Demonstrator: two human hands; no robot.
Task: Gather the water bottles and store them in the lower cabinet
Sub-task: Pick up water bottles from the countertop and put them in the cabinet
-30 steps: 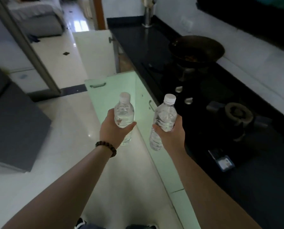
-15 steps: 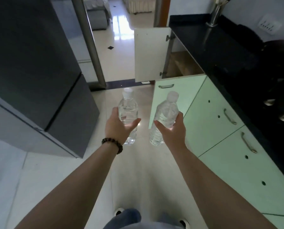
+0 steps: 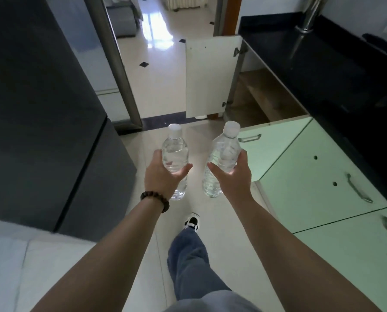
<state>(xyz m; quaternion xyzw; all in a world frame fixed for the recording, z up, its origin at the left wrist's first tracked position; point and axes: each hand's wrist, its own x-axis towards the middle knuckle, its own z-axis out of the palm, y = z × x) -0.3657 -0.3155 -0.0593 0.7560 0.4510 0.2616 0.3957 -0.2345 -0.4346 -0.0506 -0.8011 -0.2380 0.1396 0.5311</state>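
Observation:
I hold two clear water bottles with white caps, both upright over the floor. My left hand (image 3: 162,176), with a bead bracelet at the wrist, grips the left water bottle (image 3: 174,152). My right hand (image 3: 230,176) grips the right water bottle (image 3: 224,152), which tilts slightly right. Ahead on the right, the lower cabinet (image 3: 262,95) stands open under the black counter, its white door (image 3: 210,75) swung out towards the floor space. A wooden shelf shows inside it.
A dark grey fridge (image 3: 41,109) fills the left side. Pale green cabinet doors (image 3: 311,176) with metal handles line the right, one door (image 3: 266,143) ajar. The black counter (image 3: 323,64) runs above them. My leg and shoe (image 3: 191,222) step forward on the tiled floor.
My view has swung left from the stove and counter to the aisle, and I have stepped forward. The open cabinet is nearer. Both hands keep their bottles.

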